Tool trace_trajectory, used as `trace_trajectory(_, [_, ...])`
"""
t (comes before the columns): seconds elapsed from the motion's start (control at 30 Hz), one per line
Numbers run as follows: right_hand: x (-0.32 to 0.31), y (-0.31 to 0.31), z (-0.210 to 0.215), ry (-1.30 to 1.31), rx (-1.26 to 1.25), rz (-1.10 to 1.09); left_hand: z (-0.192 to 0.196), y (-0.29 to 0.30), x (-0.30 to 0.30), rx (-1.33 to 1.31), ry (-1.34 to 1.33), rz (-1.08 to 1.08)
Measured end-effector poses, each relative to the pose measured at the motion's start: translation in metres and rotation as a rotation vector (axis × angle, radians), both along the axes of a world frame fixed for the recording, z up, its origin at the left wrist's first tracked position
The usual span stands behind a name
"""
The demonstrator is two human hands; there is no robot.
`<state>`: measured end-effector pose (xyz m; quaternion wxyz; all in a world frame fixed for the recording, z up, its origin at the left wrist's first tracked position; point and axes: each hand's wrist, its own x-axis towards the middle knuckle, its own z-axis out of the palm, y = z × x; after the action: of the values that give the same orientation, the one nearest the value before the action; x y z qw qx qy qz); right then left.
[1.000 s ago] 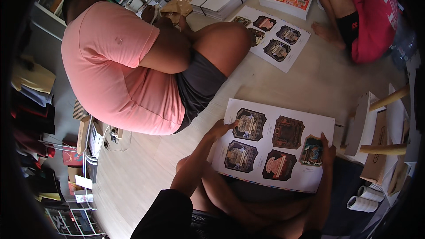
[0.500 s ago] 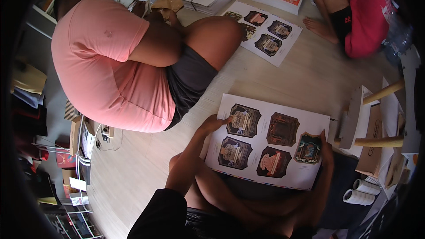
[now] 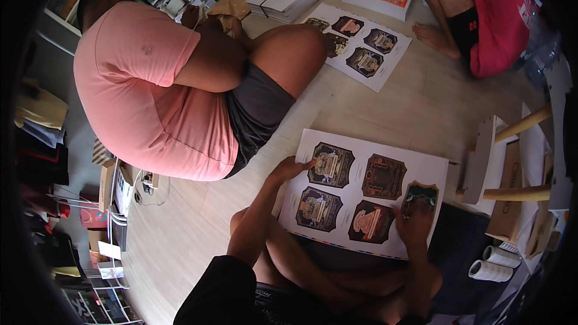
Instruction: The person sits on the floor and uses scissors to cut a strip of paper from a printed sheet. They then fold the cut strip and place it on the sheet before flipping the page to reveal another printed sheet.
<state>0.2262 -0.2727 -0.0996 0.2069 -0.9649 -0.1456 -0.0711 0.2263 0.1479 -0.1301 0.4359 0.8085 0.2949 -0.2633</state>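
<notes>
Sticker sheet (image 3: 361,189), white and printed with five dark ornate shapes, lies across your lap and the wooden floor (image 3: 373,108), between your two hands. Your left hand (image 3: 288,168) rests at the sheet's near-left edge, fingers laid flat and loosely spread over the border, just beside the upper-left sticker (image 3: 330,165). Your right hand (image 3: 412,222) sits on the sheet's right side, fingertips pressed together on the lower edge of the teal-trimmed sticker (image 3: 421,195); whether that sticker is lifted off the sheet or only touched, you cannot tell from this view. Beyond your left hand a person in a pink shirt (image 3: 138,90) sits curled on the floor. Farther out from your right hand lie a second sticker sheet (image 3: 361,45) and another person's red sleeve (image 3: 494,18). Two paper rolls (image 3: 495,263) lie just outside your right wrist.
</notes>
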Motion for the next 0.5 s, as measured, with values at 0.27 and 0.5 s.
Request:
trace_trajectory(0.27, [-0.005, 0.013, -0.021, 0.093, -0.083, 0.107, 0.04, -0.015, 0.013, 0.176, 0.139, -0.105])
trace_trajectory(0.5, [-0.002, 0.011, -0.019, 0.238, -0.066, 0.101, 0.051, -0.023, 0.002, 0.341, -0.02, 0.072])
